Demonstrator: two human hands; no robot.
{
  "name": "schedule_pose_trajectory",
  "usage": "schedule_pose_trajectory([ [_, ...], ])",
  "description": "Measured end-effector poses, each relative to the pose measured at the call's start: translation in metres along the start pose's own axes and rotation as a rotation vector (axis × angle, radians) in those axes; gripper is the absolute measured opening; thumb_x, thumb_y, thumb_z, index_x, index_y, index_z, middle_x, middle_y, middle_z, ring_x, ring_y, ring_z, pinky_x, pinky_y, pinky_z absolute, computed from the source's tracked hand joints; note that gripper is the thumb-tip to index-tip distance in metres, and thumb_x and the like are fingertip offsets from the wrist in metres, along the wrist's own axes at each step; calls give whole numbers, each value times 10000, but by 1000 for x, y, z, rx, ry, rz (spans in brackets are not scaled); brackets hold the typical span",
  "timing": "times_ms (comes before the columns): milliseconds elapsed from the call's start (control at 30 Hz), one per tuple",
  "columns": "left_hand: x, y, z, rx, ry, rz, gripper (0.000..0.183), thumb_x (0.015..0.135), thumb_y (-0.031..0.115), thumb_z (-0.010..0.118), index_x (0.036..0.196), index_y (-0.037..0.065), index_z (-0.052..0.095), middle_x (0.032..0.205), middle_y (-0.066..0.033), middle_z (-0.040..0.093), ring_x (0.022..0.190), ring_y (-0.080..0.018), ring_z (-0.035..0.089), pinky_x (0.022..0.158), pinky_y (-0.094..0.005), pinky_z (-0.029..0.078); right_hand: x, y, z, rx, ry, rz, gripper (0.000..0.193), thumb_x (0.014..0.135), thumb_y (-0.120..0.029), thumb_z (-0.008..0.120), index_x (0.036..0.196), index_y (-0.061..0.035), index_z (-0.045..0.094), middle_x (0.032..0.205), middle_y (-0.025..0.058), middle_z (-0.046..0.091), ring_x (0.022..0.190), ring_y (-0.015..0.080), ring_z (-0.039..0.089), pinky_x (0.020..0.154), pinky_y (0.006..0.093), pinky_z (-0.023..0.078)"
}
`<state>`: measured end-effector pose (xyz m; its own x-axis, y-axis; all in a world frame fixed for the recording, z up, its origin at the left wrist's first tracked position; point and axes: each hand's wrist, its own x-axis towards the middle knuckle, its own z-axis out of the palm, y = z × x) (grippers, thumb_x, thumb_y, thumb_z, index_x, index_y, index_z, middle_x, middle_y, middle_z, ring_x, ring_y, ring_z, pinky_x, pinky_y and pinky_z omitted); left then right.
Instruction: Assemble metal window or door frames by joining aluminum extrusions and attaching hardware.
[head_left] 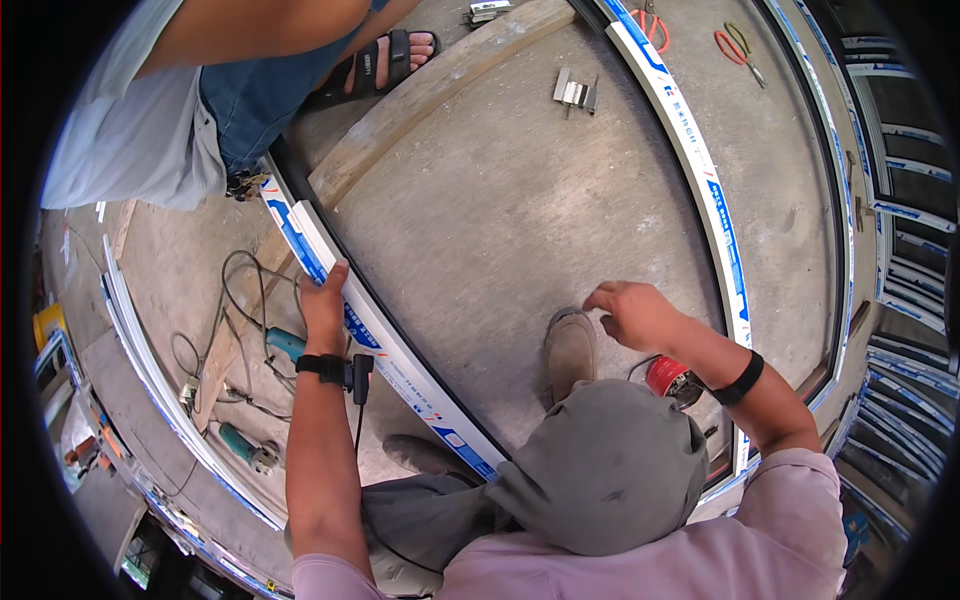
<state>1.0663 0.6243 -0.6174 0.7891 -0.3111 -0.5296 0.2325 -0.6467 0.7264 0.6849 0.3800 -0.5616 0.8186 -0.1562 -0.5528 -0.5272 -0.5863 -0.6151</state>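
My left hand [325, 305] is closed around a white window-frame bar [400, 372] with blue-printed film and a black edge, left of my knees. A short white strip [312, 232] lies along that bar just beyond my fingers. My right hand [632, 312] hovers over the toe of my brown shoe [571, 355], fingertips pinched together; whatever they hold, if anything, is too small to make out. Below my right forearm sits a red round object [668, 376] with a metal part, partly hidden by the arm. Another long film-covered bar [715, 200] runs to its right.
A co-worker's sandalled foot [395, 62] and jeans [255, 115] are at the upper left. Teal power tools [285, 343] with cords lie left. Red-handled scissors [738, 48], a metal bracket [576, 92] and a wooden plank [420, 95] lie beyond. Stacked frames [910, 400] stand right.
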Motion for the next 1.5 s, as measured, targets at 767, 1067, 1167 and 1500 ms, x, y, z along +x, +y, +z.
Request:
schedule_pose_trajectory([
  [767, -8, -12, 29, 278, 293, 211, 534, 814, 241, 742, 1110, -107, 466, 1043, -273, 623, 945, -373, 628, 882, -402, 477, 146, 61, -94, 57, 708, 331, 753, 783, -211, 763, 1428, -68, 403, 1477, 246, 384, 1283, 427, 482, 1060, 450, 436],
  [1067, -6, -13, 27, 295, 274, 230, 535, 820, 214, 736, 1133, -117, 454, 1039, -272, 618, 941, -376, 623, 889, -401, 474, 195, 78, -114, -120, 663, 440, 793, 771, -165, 763, 1469, -109, 389, 1539, 218, 321, 1336, 421, 437, 1083, 448, 416],
  [1167, -9, -8, 29, 310, 272, 213, 527, 823, 214, 736, 1122, -117, 454, 1030, -268, 617, 931, -370, 622, 886, -402, 476, 202, 87, -109, -124, 670, 454, 627, 833, -49, 610, 1436, -92, 444, 1500, 262, 365, 1307, 427, 466, 1063, 451, 438],
  [1500, -5, -15, 28, 271, 261, 235, 531, 821, 225, 748, 1104, -116, 454, 1016, -257, 615, 912, -357, 623, 873, -409, 480, 208, 96, -114, -65, 723, 478, 365, 827, -39, 589, 1192, -55, 585, 1237, 261, 596, 1045, 437, 623, 912, 473, 507],
])
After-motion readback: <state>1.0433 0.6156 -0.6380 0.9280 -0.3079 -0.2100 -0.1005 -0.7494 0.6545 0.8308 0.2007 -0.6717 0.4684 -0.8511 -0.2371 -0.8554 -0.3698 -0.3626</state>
